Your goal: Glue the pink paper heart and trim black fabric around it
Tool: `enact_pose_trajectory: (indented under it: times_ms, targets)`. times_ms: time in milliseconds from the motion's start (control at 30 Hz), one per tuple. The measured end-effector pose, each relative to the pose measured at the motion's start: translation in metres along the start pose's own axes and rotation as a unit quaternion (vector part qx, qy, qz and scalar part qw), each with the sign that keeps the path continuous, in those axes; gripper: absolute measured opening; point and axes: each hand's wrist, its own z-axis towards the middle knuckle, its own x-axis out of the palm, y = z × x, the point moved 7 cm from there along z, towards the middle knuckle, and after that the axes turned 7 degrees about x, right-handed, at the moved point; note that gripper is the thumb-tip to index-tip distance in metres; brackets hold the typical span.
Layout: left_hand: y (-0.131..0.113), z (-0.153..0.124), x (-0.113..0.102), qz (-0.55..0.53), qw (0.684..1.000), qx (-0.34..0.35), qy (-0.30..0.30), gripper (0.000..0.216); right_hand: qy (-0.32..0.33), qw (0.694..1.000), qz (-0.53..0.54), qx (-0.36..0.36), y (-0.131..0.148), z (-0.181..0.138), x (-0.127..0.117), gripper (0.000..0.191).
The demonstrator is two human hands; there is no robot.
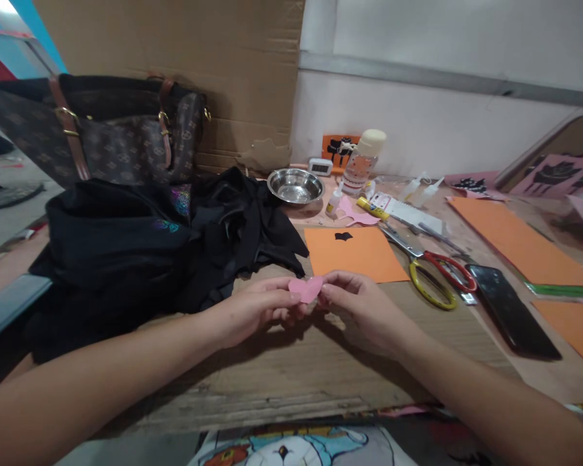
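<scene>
The left hand [257, 309] and right hand [364, 309] pinch a pink paper heart [306, 290] in front of the orange sheet [359, 260].

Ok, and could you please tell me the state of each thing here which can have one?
Pink paper heart: held between the fingertips of the left hand and right hand
Scissors: lying down; how far open, unclear
Phone: lying flat, screen dark
Orange sheet: flat, with a black cut-out on it
Metal bowl: upright
Clear bottle: standing, capped
Digital display: digits unreadable
Handbag: standing upright
</scene>
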Motion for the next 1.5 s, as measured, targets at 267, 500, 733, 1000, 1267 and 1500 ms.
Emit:
enact_pose_trajectory:
  times_ms: [267,500,733,1000,1267,1500]
  targets:
    - [0.005,-0.006,0.003,-0.014,1.000,-0.026,0.009,0.031,0.001,0.999,0.021,0.041,-0.006,0.005,0.002,0.037]
    - [0.002,-0.002,-0.009,0.054,0.998,0.012,-0.020,0.053,-0.035,0.994,-0.084,0.067,-0.009,-0.011,-0.014,0.035]
    - [-0.021,0.003,-0.021,0.247,0.964,0.091,-0.030,0.050,-0.118,0.917,-0.380,0.007,-0.007,-0.019,-0.037,0.020]
    - [-0.050,0.002,-0.034,0.298,0.943,0.129,-0.069,0.043,-0.122,0.825,-0.552,-0.009,-0.003,-0.034,-0.038,0.031]
    - [-0.056,0.005,-0.041,0.309,0.937,0.146,-0.074,0.041,-0.121,0.794,-0.595,-0.022,-0.002,-0.040,-0.042,0.027]
    - [-0.048,0.008,-0.040,0.317,0.938,0.123,-0.067,0.043,-0.121,0.788,-0.603,-0.029,-0.006,-0.054,-0.039,0.026]
